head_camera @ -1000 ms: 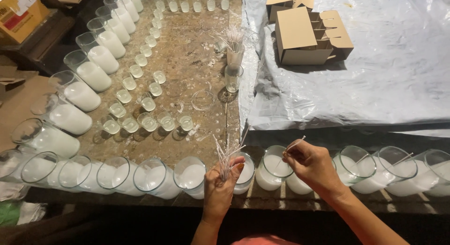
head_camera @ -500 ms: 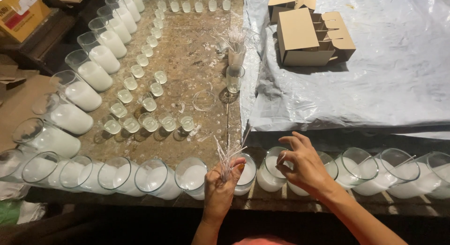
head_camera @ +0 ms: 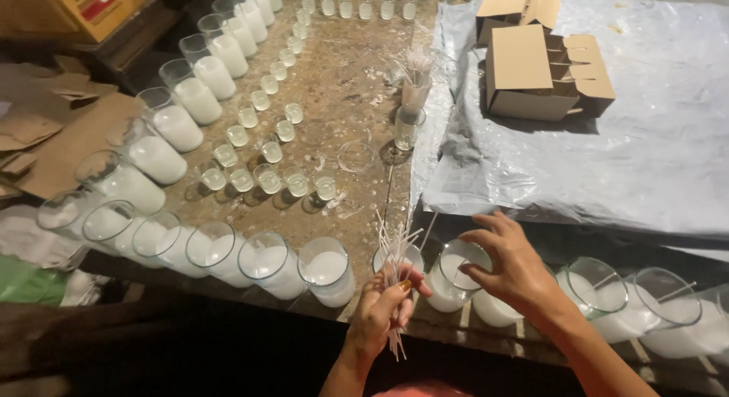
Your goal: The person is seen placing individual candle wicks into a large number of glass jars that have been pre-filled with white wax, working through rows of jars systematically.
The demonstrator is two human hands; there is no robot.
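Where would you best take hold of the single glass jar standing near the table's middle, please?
Grip the jar around its upper wall, coming from above and the near side. It stands upright and apart from the small glasses, so fingers fit around it. Avoid the far side, where a cup of wicks stands close behind.

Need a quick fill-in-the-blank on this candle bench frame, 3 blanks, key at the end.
1. The left hand grips a bundle of white ____.
2. The right hand hovers over a glass jar filled with white ____.
3. The cardboard boxes sit on a grey ____ sheet.

Missing words: wicks; wax; plastic
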